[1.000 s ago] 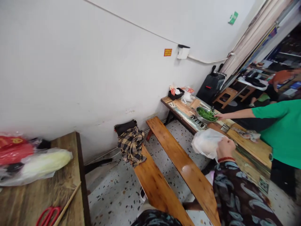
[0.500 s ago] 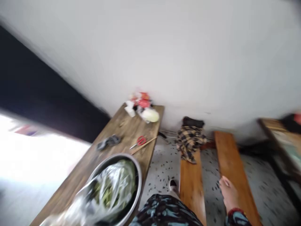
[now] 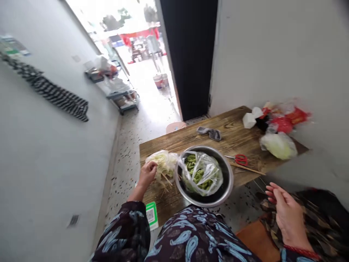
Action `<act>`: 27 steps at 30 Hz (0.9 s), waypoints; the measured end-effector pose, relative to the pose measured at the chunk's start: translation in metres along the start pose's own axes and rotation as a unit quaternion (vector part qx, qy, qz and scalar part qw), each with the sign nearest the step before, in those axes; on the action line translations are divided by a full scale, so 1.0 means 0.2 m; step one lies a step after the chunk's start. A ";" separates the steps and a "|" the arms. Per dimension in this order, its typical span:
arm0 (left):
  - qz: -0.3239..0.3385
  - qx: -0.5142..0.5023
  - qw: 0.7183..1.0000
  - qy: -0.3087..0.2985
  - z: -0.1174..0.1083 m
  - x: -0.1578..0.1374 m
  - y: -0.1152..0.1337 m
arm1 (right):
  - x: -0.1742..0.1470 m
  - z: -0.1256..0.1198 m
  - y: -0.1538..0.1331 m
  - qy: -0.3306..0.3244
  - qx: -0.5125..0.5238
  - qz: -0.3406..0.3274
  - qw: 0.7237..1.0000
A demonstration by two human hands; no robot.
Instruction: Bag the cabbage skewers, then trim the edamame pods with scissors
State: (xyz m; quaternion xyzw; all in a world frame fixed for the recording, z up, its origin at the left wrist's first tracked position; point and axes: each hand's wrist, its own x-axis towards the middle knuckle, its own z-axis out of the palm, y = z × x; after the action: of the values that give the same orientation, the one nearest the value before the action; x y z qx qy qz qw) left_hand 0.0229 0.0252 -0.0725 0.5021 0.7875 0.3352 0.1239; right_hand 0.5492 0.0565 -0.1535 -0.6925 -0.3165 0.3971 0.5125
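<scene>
My left hand (image 3: 147, 175) has its fingers curled closed at the left edge of a plastic bag of pale, stringy food (image 3: 163, 162); what is in the fingers, if anything, is hidden. Thin wooden sticks (image 3: 167, 179) poke out beside that bag. Just right of it on the table, a metal basin (image 3: 228, 183) holds a clear plastic bag of green vegetable pieces (image 3: 200, 173). Off the table's front edge, at the right, my right hand (image 3: 290, 214) hovers with fingers loosely bent and apart, holding nothing I can see.
The wooden table (image 3: 231, 127) carries red-handled scissors (image 3: 240, 159), long wooden skewers (image 3: 249, 168), a grey cloth item (image 3: 209, 133), a bagged pale cabbage-like vegetable (image 3: 280, 145) and a green-bordered code card (image 3: 152, 215). A bench (image 3: 255, 236) with a checked garment stands at right.
The view has swung left, bringing the doorway and the table's left end into sight. My left hand has come into view at the bag of pale food. My right hand's fingers have loosened.
</scene>
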 end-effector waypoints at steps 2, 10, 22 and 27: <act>0.002 -0.005 1.000 -0.011 -0.08 -0.05 -0.08 | -0.07 0.21 -0.13 -0.042 -0.001 -0.020 0.999; 0.063 0.029 0.997 -0.032 -0.28 -0.22 -0.30 | -0.53 0.99 -0.54 -0.307 -0.088 -0.113 0.941; 0.032 0.046 0.989 0.135 -0.15 -0.23 -0.43 | -0.81 1.87 -0.29 -0.503 -0.402 -0.280 0.711; -0.089 0.004 0.992 0.094 -0.21 -0.34 -0.55 | -0.70 1.91 -0.21 -0.498 -0.368 -0.212 0.756</act>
State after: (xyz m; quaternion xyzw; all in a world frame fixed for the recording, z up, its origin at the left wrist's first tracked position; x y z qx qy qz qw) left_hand -0.0455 -0.0813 -0.1233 0.3969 0.8384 0.3656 0.0768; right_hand 0.1465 0.1243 -0.1427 -0.4471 -0.7875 0.4200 0.0595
